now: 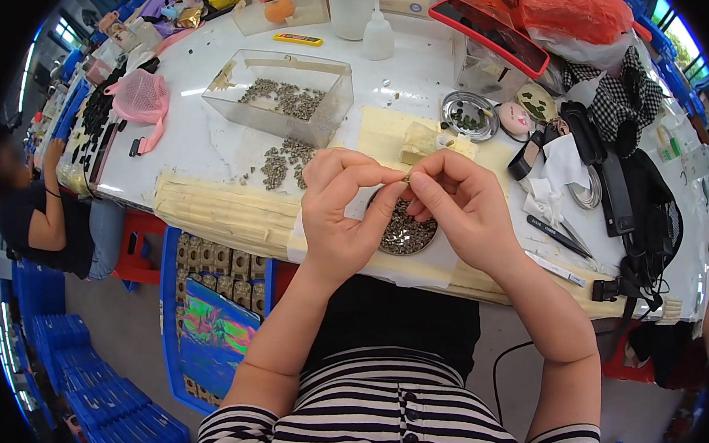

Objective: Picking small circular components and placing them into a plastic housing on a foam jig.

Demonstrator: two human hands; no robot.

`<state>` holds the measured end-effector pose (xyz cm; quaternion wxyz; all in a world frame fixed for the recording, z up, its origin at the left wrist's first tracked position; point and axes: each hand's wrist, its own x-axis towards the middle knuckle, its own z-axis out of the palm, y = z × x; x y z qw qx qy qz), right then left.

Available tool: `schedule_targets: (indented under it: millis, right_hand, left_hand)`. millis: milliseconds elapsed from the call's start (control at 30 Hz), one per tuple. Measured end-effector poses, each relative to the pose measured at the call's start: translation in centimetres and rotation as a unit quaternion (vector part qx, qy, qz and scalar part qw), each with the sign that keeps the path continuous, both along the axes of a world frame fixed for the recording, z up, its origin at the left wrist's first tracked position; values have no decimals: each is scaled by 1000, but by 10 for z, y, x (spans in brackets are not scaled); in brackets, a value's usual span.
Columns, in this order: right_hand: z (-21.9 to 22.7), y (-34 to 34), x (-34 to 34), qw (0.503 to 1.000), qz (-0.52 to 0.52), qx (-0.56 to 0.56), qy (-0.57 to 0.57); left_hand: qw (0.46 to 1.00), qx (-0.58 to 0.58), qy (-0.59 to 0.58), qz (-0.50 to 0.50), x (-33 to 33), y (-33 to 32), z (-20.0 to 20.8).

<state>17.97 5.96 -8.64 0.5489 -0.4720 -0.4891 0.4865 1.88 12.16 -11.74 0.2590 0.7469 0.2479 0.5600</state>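
Observation:
My left hand and my right hand meet at their fingertips, thumb and forefinger pinched on each side. Between them is something tiny, too small to make out. Just below the fingers sits a round metal dish holding many small greyish metal pieces, partly hidden by both hands. Beyond my left hand, a heap of similar small pieces lies loose on the table. Behind that heap stands a clear plastic box with more of these pieces inside.
Masking tape covers the table's front edge. To the right lie tweezers, a metal dish with dark green bits and a black strap bag. A red-cased phone leans behind. A blue tray sits below left; a person sits farther left.

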Motion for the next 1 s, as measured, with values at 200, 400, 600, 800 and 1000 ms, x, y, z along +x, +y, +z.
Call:
schedule_targets:
  millis: [200,400,600,800,1000]
  right_hand:
    - [0,-1,-2,990,-66,60,-113]
    - [-1,2,0,857,-139,290,-404]
    - [3,0,4,966,-70,116,-218]
    - [11,0,9,998,30,-50,23]
    - [8,0,9,999,-2,-11,-45]
  left_hand:
    - [991,95,48,82,3,-3,1]
    - [974,143,92,151,5,-7,-4]
    - [987,107,63,101,3,-4,-1]
    - [996,65,32,41,1,-2,3]
    - [994,79,45,58,3,-2,4]
